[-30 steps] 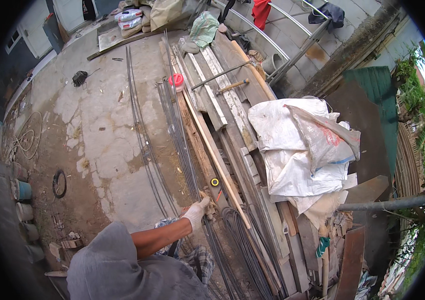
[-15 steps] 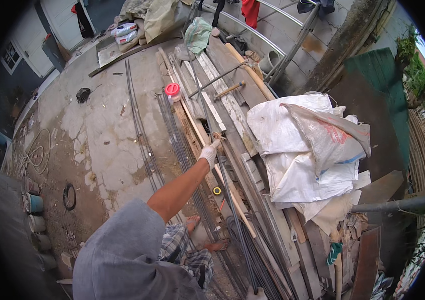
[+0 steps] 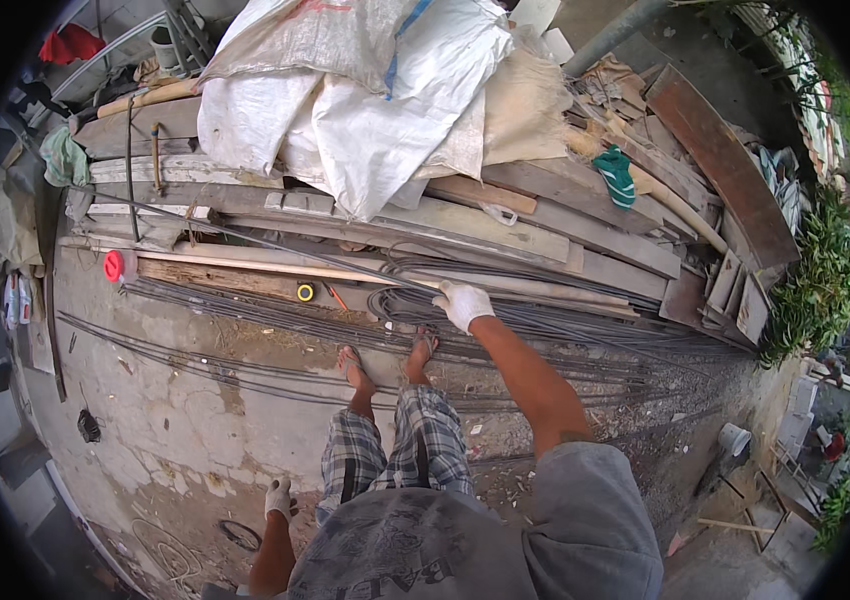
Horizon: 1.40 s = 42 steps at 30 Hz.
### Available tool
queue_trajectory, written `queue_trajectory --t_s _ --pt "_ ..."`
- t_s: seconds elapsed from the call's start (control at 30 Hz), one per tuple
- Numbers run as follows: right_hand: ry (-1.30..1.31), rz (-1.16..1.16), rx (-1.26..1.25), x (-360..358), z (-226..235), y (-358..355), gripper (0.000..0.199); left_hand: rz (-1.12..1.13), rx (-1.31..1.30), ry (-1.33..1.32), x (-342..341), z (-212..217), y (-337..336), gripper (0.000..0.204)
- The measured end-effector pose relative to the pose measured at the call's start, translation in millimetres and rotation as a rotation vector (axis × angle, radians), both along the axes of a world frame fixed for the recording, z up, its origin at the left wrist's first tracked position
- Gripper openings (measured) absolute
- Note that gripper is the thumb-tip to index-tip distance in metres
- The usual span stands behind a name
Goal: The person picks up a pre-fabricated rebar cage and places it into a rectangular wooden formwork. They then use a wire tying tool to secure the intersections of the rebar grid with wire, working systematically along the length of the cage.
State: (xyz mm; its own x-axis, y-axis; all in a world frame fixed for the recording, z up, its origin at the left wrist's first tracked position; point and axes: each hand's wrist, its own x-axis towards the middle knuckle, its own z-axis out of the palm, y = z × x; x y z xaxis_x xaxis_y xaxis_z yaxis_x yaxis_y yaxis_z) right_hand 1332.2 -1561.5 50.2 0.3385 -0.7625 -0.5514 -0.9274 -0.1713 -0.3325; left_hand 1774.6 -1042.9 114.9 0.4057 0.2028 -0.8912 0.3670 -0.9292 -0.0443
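My right hand (image 3: 463,305), in a white glove, is closed around a long thin dark steel rod (image 3: 275,240). The rod slants from the far left across the timber to my hand. Beneath that hand lies a coil of dark steel bars (image 3: 400,300). Low on the left, beside my shorts, hangs my left hand (image 3: 281,498). It is gloved too, with fingers loosely apart and nothing seen in it. Left of my right hand, a yellow tape measure (image 3: 305,292) and an orange-red stick-shaped tool (image 3: 338,298) lie by the wood.
Stacked planks (image 3: 425,235) run across in front, with white sacks (image 3: 385,130) on top. A hammer (image 3: 156,158) rests on the planks. A red-lidded container (image 3: 114,266) stands at their left end. Long steel bars (image 3: 185,365) lie on the ground around my feet.
My view has swung right. My left hand has come back from the timber to beside my leg. My right hand, earlier at the lower edge, now shows fully on the rod.
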Motion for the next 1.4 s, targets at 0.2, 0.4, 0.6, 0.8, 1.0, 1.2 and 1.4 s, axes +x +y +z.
queue_trajectory --t_s 0.2,0.4,0.6,0.8,1.0,1.2,1.4 --pt "0.058 -0.044 -0.079 -12.4 -60.1 -30.7 0.037 0.18 0.215 -0.024 18.3 61.2 78.6 0.059" --pt "0.087 0.015 -0.14 -7.0 -105.0 -77.7 0.033 0.051 -0.215 -0.106 -18.3 60.9 -83.2 0.068" --pt "0.169 -0.031 -0.146 -11.3 -154.4 -132.0 0.032 -0.328 -0.458 -0.116 -49.5 87.9 -212.8 0.063" --pt "0.341 -0.178 -0.252 0.0 -222.9 -147.9 0.033 -0.252 -0.279 -0.056 -49.7 60.3 -180.7 0.063" --pt "0.467 -0.16 -0.032 18.8 -259.7 -145.6 0.043 -0.144 -0.032 -0.073 -42.3 55.5 -115.2 0.061" --pt "0.489 -0.173 -0.035 -1.5 -251.9 -132.1 0.042 -0.167 -0.087 -0.09 -43.0 65.2 -139.3 0.062" --pt "0.285 -0.396 -0.021 -18.0 -195.3 -106.7 0.054 -0.327 -0.281 -0.094 -40.1 59.1 -213.8 0.063"
